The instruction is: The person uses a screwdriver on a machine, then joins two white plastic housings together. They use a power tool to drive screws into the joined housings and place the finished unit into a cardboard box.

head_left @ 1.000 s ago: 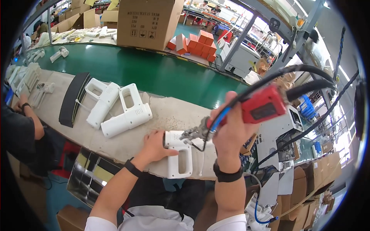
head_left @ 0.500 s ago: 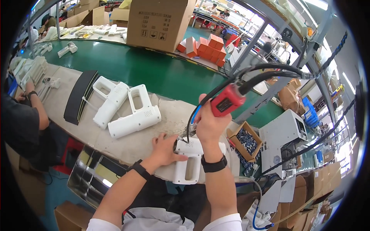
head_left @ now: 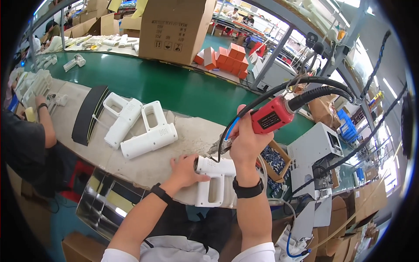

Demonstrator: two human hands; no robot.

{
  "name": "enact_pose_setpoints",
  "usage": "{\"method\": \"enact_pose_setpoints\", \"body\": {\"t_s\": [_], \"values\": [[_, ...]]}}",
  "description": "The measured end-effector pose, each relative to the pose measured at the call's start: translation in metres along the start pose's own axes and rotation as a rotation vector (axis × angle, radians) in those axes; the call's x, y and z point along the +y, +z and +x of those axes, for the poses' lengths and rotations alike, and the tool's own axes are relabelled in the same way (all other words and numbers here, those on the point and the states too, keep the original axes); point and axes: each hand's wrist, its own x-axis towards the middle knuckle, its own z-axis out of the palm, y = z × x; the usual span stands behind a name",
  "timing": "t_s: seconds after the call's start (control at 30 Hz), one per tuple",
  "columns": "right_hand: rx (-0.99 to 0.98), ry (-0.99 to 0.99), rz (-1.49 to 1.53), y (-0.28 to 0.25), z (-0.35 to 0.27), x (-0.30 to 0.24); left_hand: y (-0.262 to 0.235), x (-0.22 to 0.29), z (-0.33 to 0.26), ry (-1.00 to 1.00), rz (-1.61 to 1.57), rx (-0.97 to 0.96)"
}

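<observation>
My right hand [head_left: 248, 146] is wrapped round a red power screwdriver [head_left: 271, 116], raised above the bench with black cables running from its back end. Its front part, by a grey metal fitting, is partly hidden by the hand. Below, a white gun-shaped plastic housing [head_left: 214, 167] lies with its looped handle toward me. My left hand [head_left: 185, 171] grips the housing's left end, thumb along its near side. Two similar white housings, one nearer [head_left: 149, 140] and one farther left [head_left: 123, 126], lie beyond that hand.
A curved black foam strip [head_left: 90, 115] lies on the bench's left. Boxes of small dark parts [head_left: 279, 174] and a grey machine [head_left: 315, 150] stand right. Beyond the green surface [head_left: 118, 72] are a large carton [head_left: 172, 35] and orange boxes [head_left: 227, 56]. A co-worker [head_left: 26, 144] sits left.
My right hand has moved slightly right with the screwdriver, whose back end has swung to the right. The left hand still holds the housing. The view has shifted a little.
</observation>
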Motion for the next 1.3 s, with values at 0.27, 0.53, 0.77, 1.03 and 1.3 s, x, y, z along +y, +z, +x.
{"method": "enact_pose_setpoints", "body": {"t_s": [0.27, 0.53, 0.77, 1.03, 1.3], "values": [[-0.044, 0.101, 0.062, -0.010, -0.008, -0.023, -0.014, 0.007, 0.005, 0.402, -0.308, 0.177], [-0.070, 0.184, 0.080, -0.011, -0.015, -0.035, -0.033, 0.038, -0.021, 0.441, -0.479, 0.250], [-0.061, 0.105, 0.065, -0.006, -0.018, -0.041, -0.024, 0.031, -0.022, 0.517, -0.252, 0.518], [-0.072, 0.099, 0.046, -0.007, -0.019, -0.040, -0.028, 0.035, -0.024, 0.612, -0.221, 0.582], [-0.014, 0.094, 0.048, -0.010, -0.014, -0.052, -0.045, 0.031, -0.029, 0.467, -0.346, 0.358]]}}
